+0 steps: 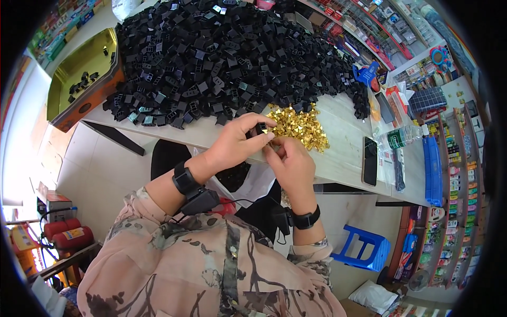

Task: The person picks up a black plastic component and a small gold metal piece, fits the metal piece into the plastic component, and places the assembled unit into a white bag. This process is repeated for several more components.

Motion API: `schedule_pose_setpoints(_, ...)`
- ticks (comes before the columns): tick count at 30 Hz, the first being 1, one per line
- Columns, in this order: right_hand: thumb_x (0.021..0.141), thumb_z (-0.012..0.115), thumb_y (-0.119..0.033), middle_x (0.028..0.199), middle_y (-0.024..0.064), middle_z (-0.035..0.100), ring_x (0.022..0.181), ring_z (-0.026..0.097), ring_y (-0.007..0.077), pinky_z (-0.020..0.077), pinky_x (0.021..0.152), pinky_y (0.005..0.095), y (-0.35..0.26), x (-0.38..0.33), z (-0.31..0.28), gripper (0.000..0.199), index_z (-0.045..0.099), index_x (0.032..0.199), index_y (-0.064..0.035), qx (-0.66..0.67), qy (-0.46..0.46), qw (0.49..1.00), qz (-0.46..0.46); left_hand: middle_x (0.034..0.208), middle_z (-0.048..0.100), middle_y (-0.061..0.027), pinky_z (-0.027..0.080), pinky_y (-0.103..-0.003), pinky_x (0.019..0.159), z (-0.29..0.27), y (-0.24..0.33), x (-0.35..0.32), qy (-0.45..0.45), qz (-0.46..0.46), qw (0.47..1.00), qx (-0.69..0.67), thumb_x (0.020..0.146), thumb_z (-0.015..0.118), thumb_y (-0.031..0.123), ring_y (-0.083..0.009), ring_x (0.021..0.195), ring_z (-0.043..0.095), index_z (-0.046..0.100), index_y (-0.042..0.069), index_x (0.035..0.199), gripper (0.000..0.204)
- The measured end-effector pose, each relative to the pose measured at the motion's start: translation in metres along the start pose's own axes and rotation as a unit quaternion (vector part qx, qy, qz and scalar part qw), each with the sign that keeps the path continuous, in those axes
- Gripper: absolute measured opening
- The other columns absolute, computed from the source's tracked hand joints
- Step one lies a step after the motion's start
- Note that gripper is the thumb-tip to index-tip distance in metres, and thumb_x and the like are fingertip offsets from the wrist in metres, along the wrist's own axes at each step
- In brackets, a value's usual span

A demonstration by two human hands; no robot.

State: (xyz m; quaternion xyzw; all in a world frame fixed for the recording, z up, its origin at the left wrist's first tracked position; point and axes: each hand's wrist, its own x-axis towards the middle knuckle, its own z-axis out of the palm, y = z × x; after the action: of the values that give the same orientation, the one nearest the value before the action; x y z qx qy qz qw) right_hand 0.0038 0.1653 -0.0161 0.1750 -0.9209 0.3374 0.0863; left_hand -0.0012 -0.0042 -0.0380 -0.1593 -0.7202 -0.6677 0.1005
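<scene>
Between the thumb and fingers of my left hand (232, 145) is a small black plastic housing (259, 129), held above the table's near edge. Close beside it, my right hand (291, 162) has its thumb and fingertips pinched together. Whatever those fingertips hold is too small to make out. Just beyond both hands lies a heap of small gold metal pieces (303, 127). A far larger mound of black plastic housings (211, 58) covers the table behind it.
An orange box with a gold inside (59, 108) stands left, with several black pieces in it. To the right lie a phone (370, 161), a water bottle (404, 136) and a blue tray (433, 171). A blue stool (364, 248) stands below the table, and stocked shelves line the right side.
</scene>
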Motion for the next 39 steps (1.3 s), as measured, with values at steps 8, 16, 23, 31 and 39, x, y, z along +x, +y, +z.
schedule_pose_setpoints(8, 0.08, 0.064, -0.012, 0.076, 0.0064, 0.059, 0.059, 0.058, 0.0149, 0.046, 0.057, 0.027, 0.02, 0.001, -0.009, 0.011, 0.062, 0.086, -0.0029, -0.02, 0.025, 0.999, -0.042, 0.092, 0.059, 0.0004, 0.04, -0.018, 0.057, 0.002, -0.003, -0.002, 0.007, 0.022, 1.0, -0.014, 0.088, 0.059, 0.008, -0.0024, 0.068, 0.047, 0.056, 0.005, 0.111, 0.023)
schedule_pose_setpoints(16, 0.079, 0.064, -0.006, 0.078, 0.0068, 0.059, 0.06, 0.057, 0.0137, 0.0459, 0.057, 0.0253, 0.037, -0.003, -0.018, 0.009, 0.062, 0.087, -0.0015, 0.019, 0.071, 0.997, -0.019, 0.086, 0.06, -0.0006, 0.041, -0.018, 0.055, 0.003, 0.006, -0.002, -0.034, -0.027, 0.999, -0.027, 0.09, 0.054, 0.009, -0.0019, 0.064, 0.048, 0.054, 0.004, 0.116, 0.026)
schedule_pose_setpoints(23, 0.079, 0.063, -0.004, 0.079, 0.0057, 0.059, 0.061, 0.055, 0.0126, 0.0456, 0.057, 0.0246, 0.05, -0.007, -0.027, 0.011, 0.061, 0.089, -0.0015, 0.011, 0.071, 0.997, -0.017, 0.085, 0.061, -0.0005, 0.041, -0.018, 0.055, 0.006, 0.002, -0.003, -0.033, -0.02, 0.999, 0.013, 0.09, 0.053, 0.007, -0.0021, 0.067, 0.05, 0.051, 0.005, 0.117, 0.027)
schedule_pose_setpoints(31, 0.08, 0.064, -0.004, 0.078, 0.0052, 0.058, 0.061, 0.055, 0.0123, 0.0455, 0.057, 0.0246, 0.048, -0.012, -0.031, 0.012, 0.062, 0.091, -0.0018, 0.05, 0.089, 0.994, -0.026, 0.084, 0.06, -0.0011, 0.042, -0.019, 0.057, 0.006, 0.0, -0.003, -0.032, -0.02, 0.999, 0.027, 0.089, 0.055, 0.006, -0.0028, 0.069, 0.051, 0.049, 0.005, 0.116, 0.028)
schedule_pose_setpoints(39, 0.08, 0.065, -0.006, 0.076, 0.0052, 0.059, 0.061, 0.056, 0.0107, 0.0458, 0.057, 0.0241, 0.039, -0.011, -0.021, 0.011, 0.063, 0.09, -0.0018, -0.072, 0.069, 0.992, -0.084, 0.086, 0.061, -0.0027, 0.043, -0.022, 0.062, 0.006, 0.002, -0.005, -0.028, -0.01, 0.998, 0.057, 0.086, 0.058, 0.005, -0.0049, 0.072, 0.053, 0.052, 0.004, 0.111, 0.026)
